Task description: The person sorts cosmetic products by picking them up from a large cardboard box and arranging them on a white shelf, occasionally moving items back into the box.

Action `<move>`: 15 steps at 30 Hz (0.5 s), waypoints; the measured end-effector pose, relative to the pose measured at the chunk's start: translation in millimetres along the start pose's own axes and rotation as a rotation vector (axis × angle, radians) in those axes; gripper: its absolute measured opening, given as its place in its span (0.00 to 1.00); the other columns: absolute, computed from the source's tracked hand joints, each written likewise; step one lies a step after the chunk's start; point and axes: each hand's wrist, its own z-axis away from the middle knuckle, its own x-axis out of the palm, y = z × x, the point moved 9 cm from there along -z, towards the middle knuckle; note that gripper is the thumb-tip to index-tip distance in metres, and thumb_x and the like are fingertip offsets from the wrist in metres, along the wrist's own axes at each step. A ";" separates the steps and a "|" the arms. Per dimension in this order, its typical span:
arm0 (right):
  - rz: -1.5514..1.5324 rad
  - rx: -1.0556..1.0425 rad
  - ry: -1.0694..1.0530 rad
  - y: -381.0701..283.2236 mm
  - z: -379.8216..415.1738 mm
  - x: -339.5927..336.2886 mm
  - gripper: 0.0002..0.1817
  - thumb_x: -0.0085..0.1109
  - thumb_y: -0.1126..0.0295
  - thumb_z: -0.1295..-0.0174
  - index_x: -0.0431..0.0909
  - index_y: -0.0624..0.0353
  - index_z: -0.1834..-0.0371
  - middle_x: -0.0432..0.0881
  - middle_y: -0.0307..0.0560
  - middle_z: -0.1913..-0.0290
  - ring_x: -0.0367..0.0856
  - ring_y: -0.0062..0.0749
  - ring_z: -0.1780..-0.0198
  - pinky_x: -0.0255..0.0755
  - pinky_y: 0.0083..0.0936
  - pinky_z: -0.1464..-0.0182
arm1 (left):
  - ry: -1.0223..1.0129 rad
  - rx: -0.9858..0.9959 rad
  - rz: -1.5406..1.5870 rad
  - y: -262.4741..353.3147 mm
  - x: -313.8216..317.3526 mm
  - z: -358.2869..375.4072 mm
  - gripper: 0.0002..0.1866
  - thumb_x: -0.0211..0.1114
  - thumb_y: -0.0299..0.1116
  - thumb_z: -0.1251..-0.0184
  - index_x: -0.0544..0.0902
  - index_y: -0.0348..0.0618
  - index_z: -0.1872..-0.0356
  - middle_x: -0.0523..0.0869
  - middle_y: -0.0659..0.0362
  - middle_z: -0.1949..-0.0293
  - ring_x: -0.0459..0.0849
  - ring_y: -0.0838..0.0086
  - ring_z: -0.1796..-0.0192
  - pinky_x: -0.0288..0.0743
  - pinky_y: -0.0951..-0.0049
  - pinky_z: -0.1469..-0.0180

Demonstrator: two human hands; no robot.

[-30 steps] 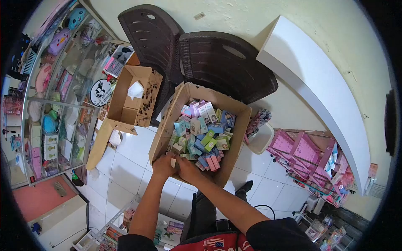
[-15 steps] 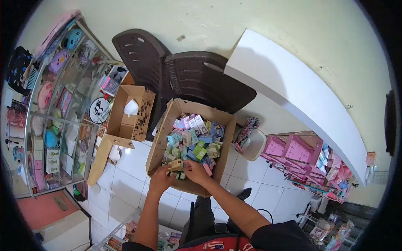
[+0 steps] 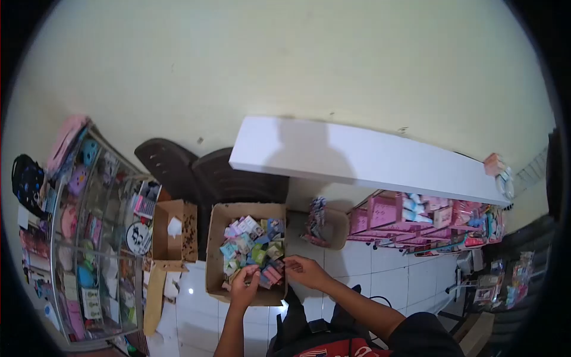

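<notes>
A cardboard box (image 3: 216,271) stands on the floor in front of me, filled with several small coloured product boxes (image 3: 259,254) in green, white, lilac, blue and pink. My left hand (image 3: 244,290) is over the box's near left part, its fingers bent and drawn together; whether anything is between them I cannot make out. At the box's right rim is my right hand (image 3: 306,273), fingers loosely apart and pointing left, with nothing visible in them. A pink carton (image 3: 272,275) lies in the heap between both hands.
Left stands a smaller open cardboard box (image 3: 168,238) with white paper inside, beside a glass display case (image 3: 98,238). Dark plastic chairs (image 3: 238,178) are behind. A white shelf (image 3: 357,152) juts out above a pale bin (image 3: 338,231) and pink racks (image 3: 380,214).
The view has tilted up and turned. My hands have moved apart, the right one out to the box's rim. The small yellowish box they both held is no longer visible in them.
</notes>
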 end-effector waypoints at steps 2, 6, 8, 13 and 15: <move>0.048 -0.045 0.060 -19.8 19.5 -26.7 0.19 0.64 0.70 0.31 0.78 0.62 0.38 0.86 0.48 0.50 0.85 0.29 0.48 0.79 0.28 0.43 | -0.023 0.038 0.004 23.5 14.6 -5.3 0.12 0.66 0.30 0.26 0.82 0.38 0.45 0.88 0.61 0.55 0.84 0.80 0.52 0.76 0.76 0.47; 0.022 -0.160 0.186 -63.9 56.7 -76.5 0.19 0.64 0.70 0.31 0.79 0.62 0.39 0.86 0.47 0.52 0.85 0.27 0.50 0.79 0.27 0.44 | -0.085 0.046 0.149 116.9 53.2 -1.9 0.12 0.65 0.29 0.24 0.81 0.39 0.45 0.86 0.62 0.55 0.82 0.80 0.54 0.75 0.77 0.48; 0.036 -0.247 0.227 -91.0 72.2 -99.0 0.19 0.63 0.69 0.31 0.79 0.61 0.38 0.86 0.46 0.53 0.86 0.27 0.51 0.79 0.27 0.45 | -0.129 -0.041 0.220 152.2 72.6 -1.0 0.13 0.63 0.28 0.24 0.80 0.36 0.42 0.87 0.58 0.54 0.84 0.78 0.48 0.76 0.75 0.43; 0.004 -0.397 0.381 -161.6 112.6 -164.2 0.18 0.64 0.70 0.31 0.79 0.62 0.39 0.87 0.47 0.52 0.86 0.28 0.51 0.80 0.26 0.45 | -0.192 0.332 0.097 229.7 118.4 -11.5 0.14 0.63 0.30 0.23 0.80 0.37 0.42 0.88 0.56 0.50 0.84 0.78 0.48 0.76 0.76 0.42; -0.003 -0.422 0.426 -174.2 129.0 -187.4 0.19 0.64 0.70 0.31 0.79 0.62 0.39 0.87 0.48 0.52 0.87 0.28 0.50 0.80 0.26 0.44 | -0.232 0.430 0.170 259.5 141.4 -9.8 0.14 0.63 0.29 0.23 0.80 0.37 0.42 0.88 0.57 0.51 0.84 0.78 0.47 0.75 0.75 0.42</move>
